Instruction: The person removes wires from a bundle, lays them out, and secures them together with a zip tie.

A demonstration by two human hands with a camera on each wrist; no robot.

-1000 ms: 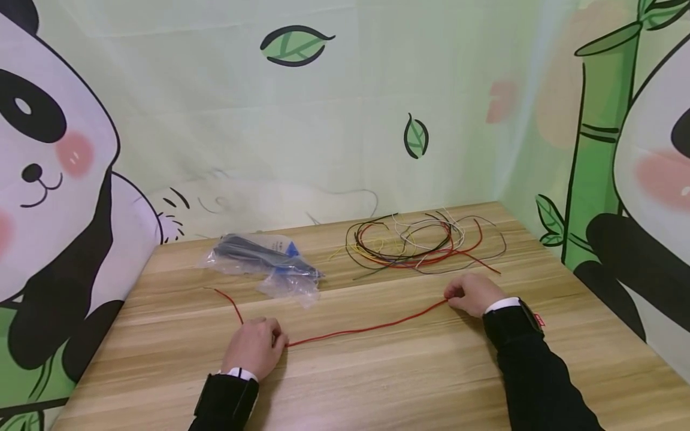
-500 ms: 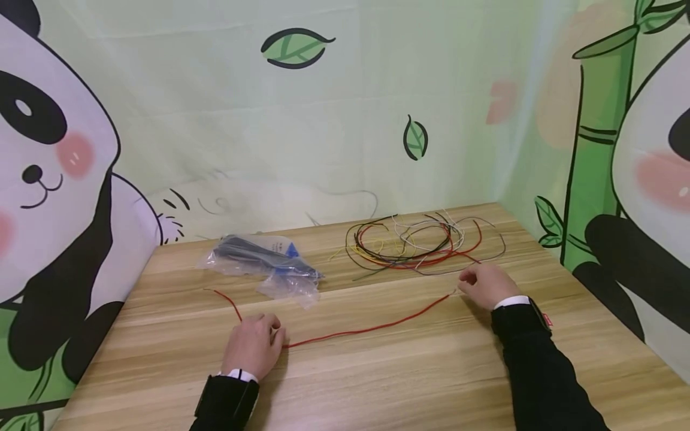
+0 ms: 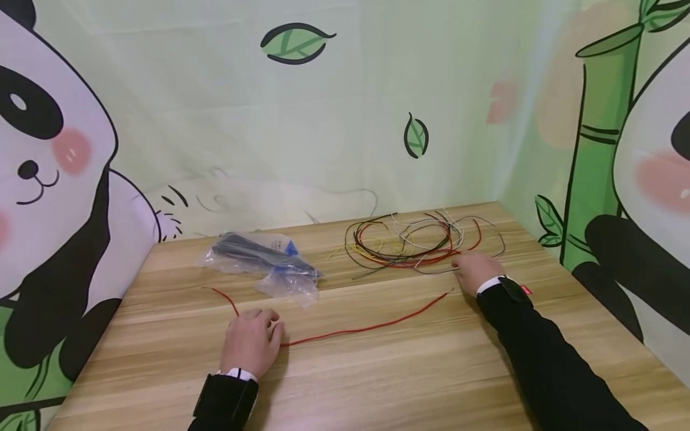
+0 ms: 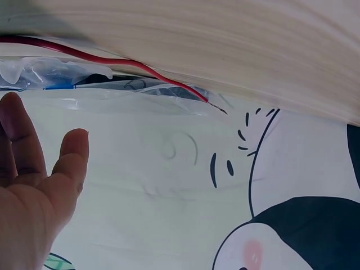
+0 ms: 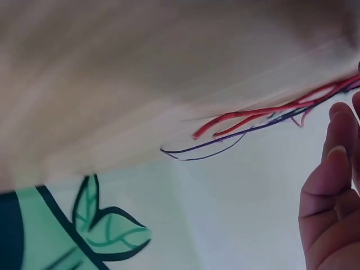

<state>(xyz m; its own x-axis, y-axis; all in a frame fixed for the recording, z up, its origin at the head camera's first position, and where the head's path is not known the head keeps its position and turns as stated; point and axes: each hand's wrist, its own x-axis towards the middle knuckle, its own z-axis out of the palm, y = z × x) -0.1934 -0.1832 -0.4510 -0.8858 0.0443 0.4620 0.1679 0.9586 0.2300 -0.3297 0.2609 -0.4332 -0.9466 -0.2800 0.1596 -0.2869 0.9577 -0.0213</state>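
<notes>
A single red wire (image 3: pixel 372 328) with bare metal ends lies across the wooden table. My left hand (image 3: pixel 250 341) rests over it left of the middle, and the wire comes out on both sides. The left wrist view shows the thumb of that hand (image 4: pixel 39 174) apart from the fingers, the red wire (image 4: pixel 121 61) passing above them. My right hand (image 3: pixel 478 269) is at the near right edge of a loose bundle of coloured wires (image 3: pixel 404 245). Its fingers, loosely bent in the right wrist view, are close to red and purple wires (image 5: pixel 270 115); no grip on them shows.
A clear plastic bag (image 3: pixel 264 263) holding dark, long items lies at the back left of the wooden table (image 3: pixel 345 383). Behind and beside the table hangs a pale green cloth (image 3: pixel 215 120) printed with pandas, leaves and bamboo.
My right hand has let go of the right end of the single red wire, drawn back slightly, then moved forward to the wire bundle. My left hand has stayed nearly in place.
</notes>
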